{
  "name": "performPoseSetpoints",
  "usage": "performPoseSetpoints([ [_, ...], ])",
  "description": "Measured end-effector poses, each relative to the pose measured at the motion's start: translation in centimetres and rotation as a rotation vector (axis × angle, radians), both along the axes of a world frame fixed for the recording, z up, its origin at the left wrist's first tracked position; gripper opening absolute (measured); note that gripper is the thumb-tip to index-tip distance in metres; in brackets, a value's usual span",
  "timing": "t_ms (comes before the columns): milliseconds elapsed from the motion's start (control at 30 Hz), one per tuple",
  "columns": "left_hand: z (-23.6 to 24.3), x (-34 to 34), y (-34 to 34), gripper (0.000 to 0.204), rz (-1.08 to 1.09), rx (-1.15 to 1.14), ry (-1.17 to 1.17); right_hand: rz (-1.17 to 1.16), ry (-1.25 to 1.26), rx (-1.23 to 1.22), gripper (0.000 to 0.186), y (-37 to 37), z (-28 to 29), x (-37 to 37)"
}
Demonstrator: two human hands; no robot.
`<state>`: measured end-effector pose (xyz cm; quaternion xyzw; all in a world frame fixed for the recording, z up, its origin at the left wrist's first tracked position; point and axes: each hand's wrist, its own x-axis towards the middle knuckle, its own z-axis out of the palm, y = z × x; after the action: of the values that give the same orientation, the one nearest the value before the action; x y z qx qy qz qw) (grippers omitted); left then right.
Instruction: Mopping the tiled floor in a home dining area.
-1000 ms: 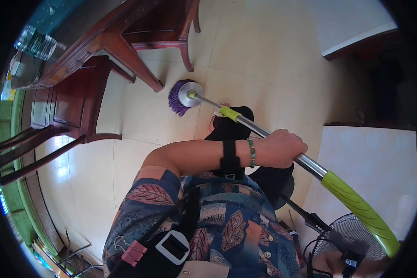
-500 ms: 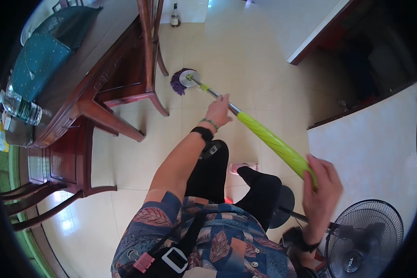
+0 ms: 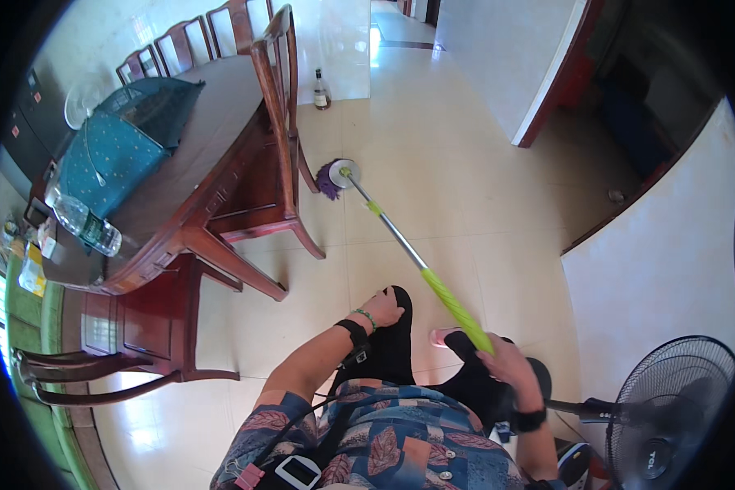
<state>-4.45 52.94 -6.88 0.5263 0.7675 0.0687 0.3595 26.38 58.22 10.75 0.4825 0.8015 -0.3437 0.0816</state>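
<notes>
Green mop handle (image 3: 457, 308) is gripped by the right hand (image 3: 505, 359); left hand (image 3: 381, 310) rests loosely open, holding nothing, on the thigh.

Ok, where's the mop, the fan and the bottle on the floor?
mop (image 3: 400, 245): head view, on its metal pole.
fan (image 3: 670, 408): head view, on its round grille.
bottle (image 3: 322, 91): head view, on its body, by the wall.

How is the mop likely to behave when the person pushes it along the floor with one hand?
Held only by the right hand, the mop probably wobbles sideways. Its straight pole looks stiff. The purple head probably flops and drags.
</notes>
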Motion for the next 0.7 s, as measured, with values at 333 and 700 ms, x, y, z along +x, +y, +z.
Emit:
performPoseSetpoints([
  [333, 3.3, 0.1, -1.3, 0.107, 0.051, -0.164, 0.134, -0.323, -0.084, -0.625, 0.029, -6.5, 6.0, 15.2],
  [700, 3.7, -0.9, -3.7, 0.112, 0.228, -0.106, 0.221, -0.412, 0.423, -0.802, 0.033, -8.7, -1.7, 12.2],
])
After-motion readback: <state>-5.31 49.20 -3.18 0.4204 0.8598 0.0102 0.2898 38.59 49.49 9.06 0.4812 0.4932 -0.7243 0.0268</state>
